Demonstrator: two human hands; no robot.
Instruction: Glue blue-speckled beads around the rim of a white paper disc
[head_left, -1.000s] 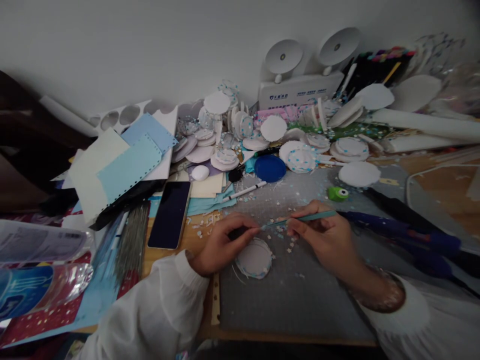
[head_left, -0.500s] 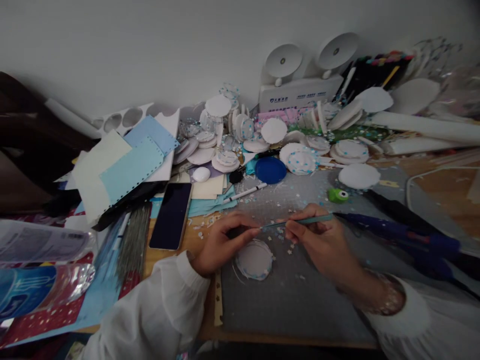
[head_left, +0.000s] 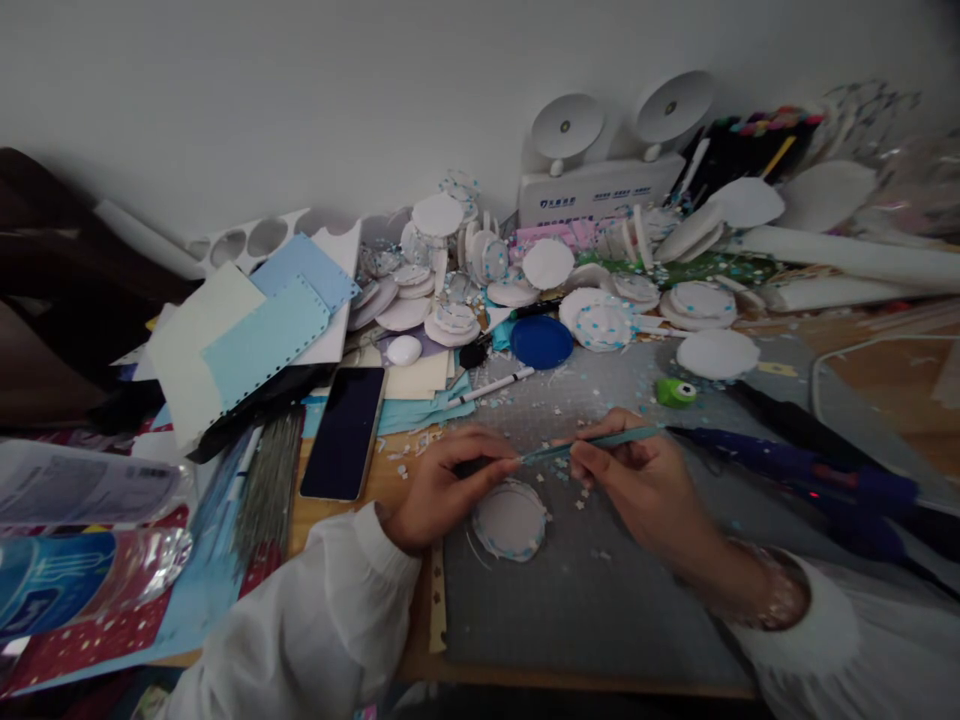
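Right hand (head_left: 637, 475) closed in a pen-like grip on a slim teal tool (head_left: 622, 437), probably tweezers. Tip meets the left hand (head_left: 454, 485), where thumb and forefinger come nearly together; any tiny piece between them is too small to tell. Other left fingers loosely curled.

White disc (head_left: 510, 520), rim trimmed with small white and blue bits, lies flat on the grey mat (head_left: 592, 610), just below the left fingertips. Thin strands trail off its left edge. Small star-like pieces (head_left: 580, 503) scattered on the mat between the hands, mat on the wooden bench (head_left: 904, 385).

Step looks like handling one small piece at the tool's tip. To do it well: light, even pinch, so the piece neither bends nor springs off; left fingertips steady near the tip; right wrist low for control. Cuffs best kept clear of the loose pieces and the strands. Purple glue gun (head_left: 810, 470) shows a red light, so maybe hot; nozzle points toward the tool's rear end, so no swinging the right hand back carelessly.
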